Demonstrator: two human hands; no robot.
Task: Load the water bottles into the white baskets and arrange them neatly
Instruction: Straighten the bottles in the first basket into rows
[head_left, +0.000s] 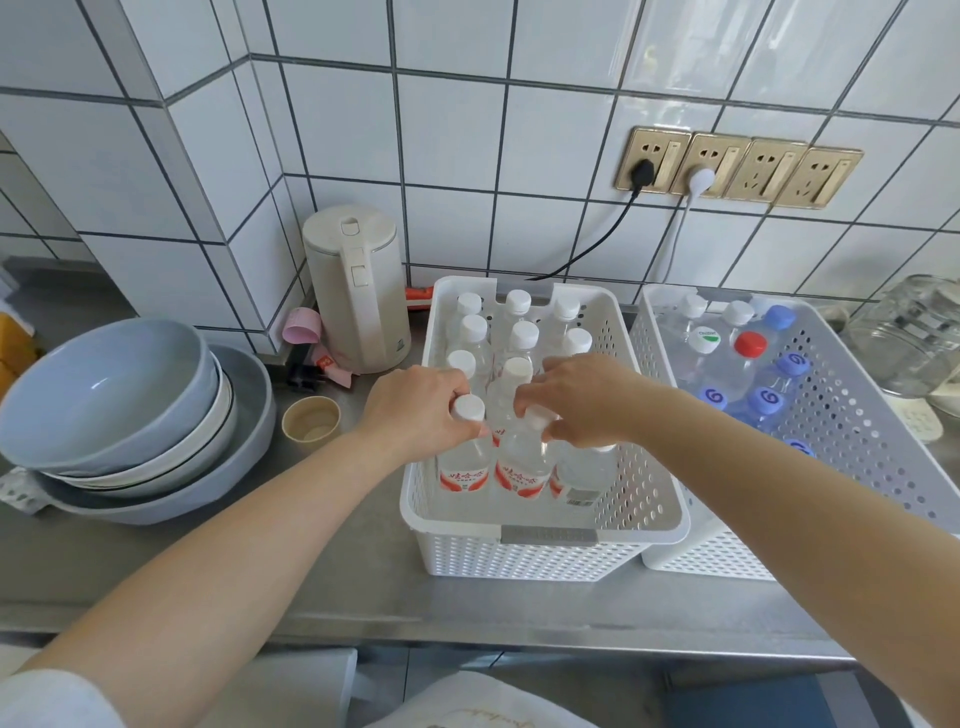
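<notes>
Reaching into the left white basket (540, 535) at the middle of the counter (332, 582), we curl our left hand (415, 410) round the neck of a white-capped bottle (466, 452) in the nearest row. Our right hand (587, 400) pinches the top of the neighbouring bottle (524, 457). Behind them, more bottles stand upright in three columns. Just beside, the right basket (852, 415) holds blue- and red-capped bottles. Stacked bowls (104, 395) sit towards the counter's left edge.

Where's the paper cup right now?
In the head view, the paper cup stands on the steel counter, left of the near white basket, between the stacked bowls and the left hand.
</notes>
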